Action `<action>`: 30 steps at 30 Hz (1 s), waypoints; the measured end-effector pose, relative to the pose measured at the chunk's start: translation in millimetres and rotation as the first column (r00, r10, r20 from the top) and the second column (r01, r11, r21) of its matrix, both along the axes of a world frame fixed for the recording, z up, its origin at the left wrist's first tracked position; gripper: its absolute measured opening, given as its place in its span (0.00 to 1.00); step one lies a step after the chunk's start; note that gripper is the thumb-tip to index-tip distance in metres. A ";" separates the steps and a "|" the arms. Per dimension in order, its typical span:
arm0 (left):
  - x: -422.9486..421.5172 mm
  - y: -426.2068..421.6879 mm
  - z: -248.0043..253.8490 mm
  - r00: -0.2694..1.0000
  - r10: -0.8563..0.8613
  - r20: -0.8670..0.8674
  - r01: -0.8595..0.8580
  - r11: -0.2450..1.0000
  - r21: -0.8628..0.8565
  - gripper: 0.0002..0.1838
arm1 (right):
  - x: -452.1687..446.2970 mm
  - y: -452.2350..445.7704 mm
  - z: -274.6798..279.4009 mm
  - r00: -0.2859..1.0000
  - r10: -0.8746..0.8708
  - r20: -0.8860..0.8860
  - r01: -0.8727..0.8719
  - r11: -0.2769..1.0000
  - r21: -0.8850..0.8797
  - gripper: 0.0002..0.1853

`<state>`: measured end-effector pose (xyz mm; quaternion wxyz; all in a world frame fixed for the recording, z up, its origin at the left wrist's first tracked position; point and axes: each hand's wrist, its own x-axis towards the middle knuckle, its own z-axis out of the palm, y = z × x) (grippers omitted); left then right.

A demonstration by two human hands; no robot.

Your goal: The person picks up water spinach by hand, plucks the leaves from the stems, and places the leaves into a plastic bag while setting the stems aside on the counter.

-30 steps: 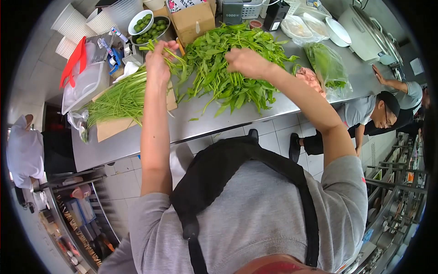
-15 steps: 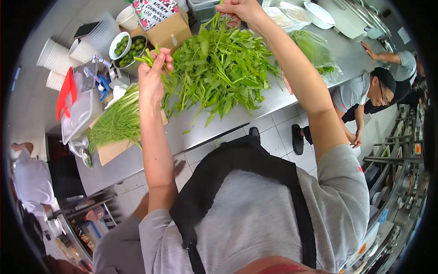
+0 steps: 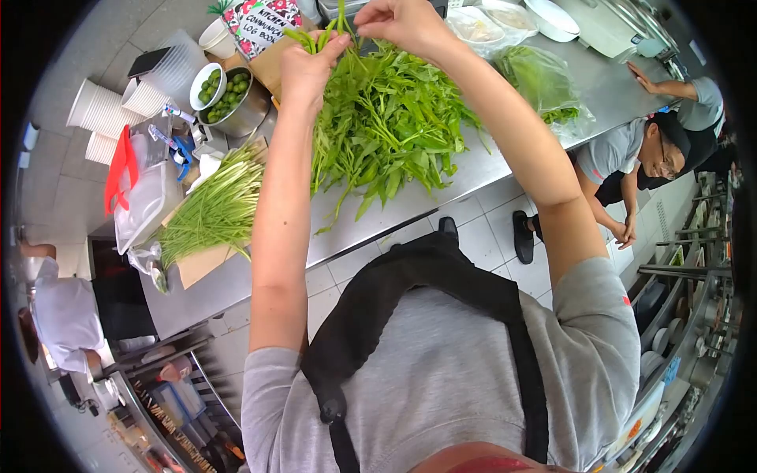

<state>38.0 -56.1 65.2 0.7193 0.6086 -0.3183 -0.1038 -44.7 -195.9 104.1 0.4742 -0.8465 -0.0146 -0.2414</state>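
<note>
My left hand (image 3: 314,67) is closed round a small bunch of green stems that pokes out above the fingers. Just to its right, my right hand (image 3: 394,22) has its fingers pinched together beside the stem tips; what lies between them is too small to make out. Below both hands a large heap of leafy greens (image 3: 394,126) covers the middle of the steel table (image 3: 489,169). Thin green stalks (image 3: 217,203) lie on cardboard (image 3: 203,266) to the left of my left forearm.
Bowls of small green fruit (image 3: 234,96), stacked paper cups (image 3: 98,110) and a log book (image 3: 262,27) stand at the back left. A plastic bag of greens (image 3: 544,83) lies on the right. People stand past both table ends, one (image 3: 615,154) close by on the right.
My right hand first went up from the heap to the table's back, then came left towards my left hand. My left hand has risen and shifted right with its stems.
</note>
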 end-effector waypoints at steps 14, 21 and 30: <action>25.2 52.6 -36.2 0.977 0.056 -0.204 -0.019 0.983 0.180 0.09 | 26.1 -40.9 -69.1 0.940 -0.306 -0.153 0.072 0.615 -0.785 0.11; 31.9 81.8 -77.8 0.976 0.197 -0.098 -0.124 0.861 0.492 0.09 | 8.3 -5.7 -50.3 0.972 -0.037 0.230 0.224 0.416 -0.881 0.12; 45.7 99.0 -99.5 0.799 0.353 0.487 -0.587 0.636 0.502 0.11 | -20.4 14.9 -103.7 0.946 0.213 -0.245 -0.316 0.430 -0.846 0.08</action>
